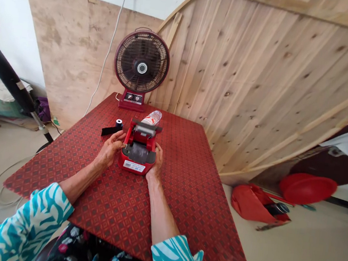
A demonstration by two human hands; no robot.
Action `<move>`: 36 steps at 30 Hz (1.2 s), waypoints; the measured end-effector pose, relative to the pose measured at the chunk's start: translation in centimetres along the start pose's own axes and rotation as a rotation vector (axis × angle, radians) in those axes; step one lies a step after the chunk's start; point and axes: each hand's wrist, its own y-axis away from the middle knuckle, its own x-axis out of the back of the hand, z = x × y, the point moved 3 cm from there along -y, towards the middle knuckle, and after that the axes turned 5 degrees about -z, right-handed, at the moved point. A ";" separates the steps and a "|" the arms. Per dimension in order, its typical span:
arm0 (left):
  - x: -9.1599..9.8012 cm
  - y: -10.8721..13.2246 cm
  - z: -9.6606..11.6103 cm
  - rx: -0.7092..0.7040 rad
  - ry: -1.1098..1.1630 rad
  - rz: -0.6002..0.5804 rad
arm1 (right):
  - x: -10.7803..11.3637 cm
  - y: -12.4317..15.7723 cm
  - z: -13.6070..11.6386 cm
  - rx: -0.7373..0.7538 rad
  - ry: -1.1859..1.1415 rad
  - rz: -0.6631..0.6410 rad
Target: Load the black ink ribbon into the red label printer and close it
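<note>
Red plastic roller unit [138, 153] sits upright at the centre of the red patterned table mat [170, 203], barcode label [134, 166] on its near face. Left hand [109, 149] lies against its left side, fingers [123, 144] curled in and narrow, tips on the edge near the metal roller [144, 131]. Right hand [157, 159] cups the right side, fingers narrow too; how firm either grip is cannot be told. Black spool [118, 123] stands just left of the unit, its black strip [111, 130] flat on the mat, apart from the roller. No strip shows on the roller; spool and unit are separate. Plastic water bottle [152, 118] lies tilted just behind the unit. Maroon desk fan [141, 63] stands at the far table edge, upper centre.
</note>
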 end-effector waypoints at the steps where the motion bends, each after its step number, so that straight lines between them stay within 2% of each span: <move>1: 0.0 -0.1 0.0 0.000 -0.007 -0.003 | 0.0 0.1 0.0 -0.009 -0.008 0.014; 9: 0.1 -0.1 0.1 -0.024 -0.081 -0.015 | -0.2 0.0 0.3 -0.023 -0.026 0.035; 14: -1.3 0.5 2.7 -0.186 -0.273 -0.060 | -0.1 -0.4 0.9 -0.017 -0.044 0.029; 16: -2.6 -0.3 4.1 -0.260 -0.461 -0.136 | -0.1 -0.5 1.0 -0.011 -0.040 0.026; 20: -6.0 -3.7 5.2 -0.373 -0.984 -0.458 | -0.3 -0.6 1.0 -0.019 -0.057 0.014; 21: -6.6 -4.7 5.1 -0.378 -1.111 -0.504 | -0.4 -0.6 0.9 -0.024 -0.071 0.011; 23: -7.6 -6.3 4.6 -0.323 -1.336 -0.596 | -0.6 -0.5 0.9 -0.018 -0.088 0.007; 26: -8.4 -7.4 3.8 -0.204 -1.522 -0.726 | -0.8 -0.6 0.8 0.014 -0.082 0.007; 32: -9.2 -7.1 4.2 -0.077 -1.701 -0.895 | -0.9 -0.9 0.9 0.017 -0.075 0.020; 36: -9.4 -6.4 4.6 -0.054 -1.836 -0.923 | -0.9 -0.9 0.9 0.018 -0.086 0.020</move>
